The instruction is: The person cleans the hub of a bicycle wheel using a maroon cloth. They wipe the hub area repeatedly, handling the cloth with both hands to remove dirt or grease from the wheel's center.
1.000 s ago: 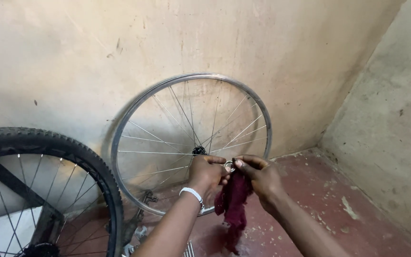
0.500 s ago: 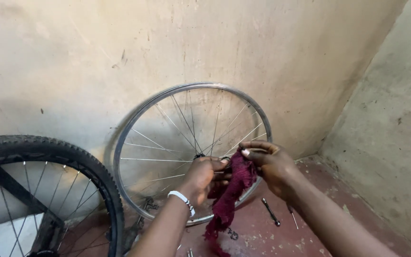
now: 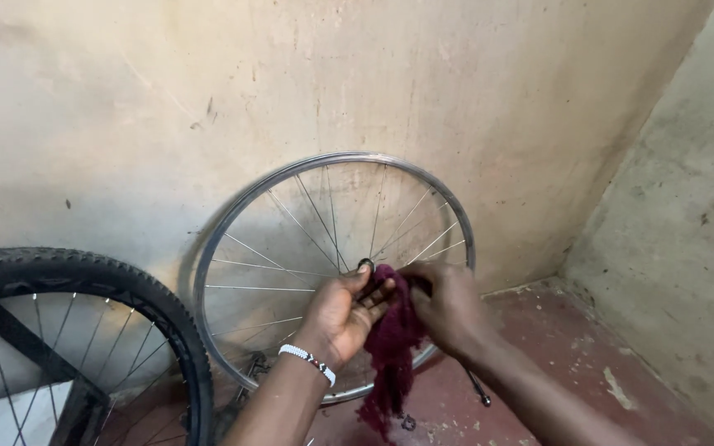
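Both hands meet at mid-frame around a dark red rag [image 3: 390, 347]. The left hand [image 3: 342, 318] cups the cloth from the left with its fingers curled onto it; the right hand [image 3: 448, 310] closes on the upper folds from the right. Whether a small part lies wrapped inside the cloth cannot be told. The loose tail of the rag hangs down toward the floor. A beaded white bracelet [image 3: 307, 362] circles the left wrist.

Just behind the hands, a bare silver spoked rim [image 3: 233, 223] without a tyre leans upright against the far plaster wall [image 3: 126, 99]. To the near left stands a second wheel with a black knobby tyre [image 3: 101, 277].

Judged from this arrangement, wiping by hand is in progress; the rim is stripped and nothing is refitted to it.

On the red floor [image 3: 572, 347], a thin dark rod [image 3: 477, 388] lies near the right forearm. No container is in view.
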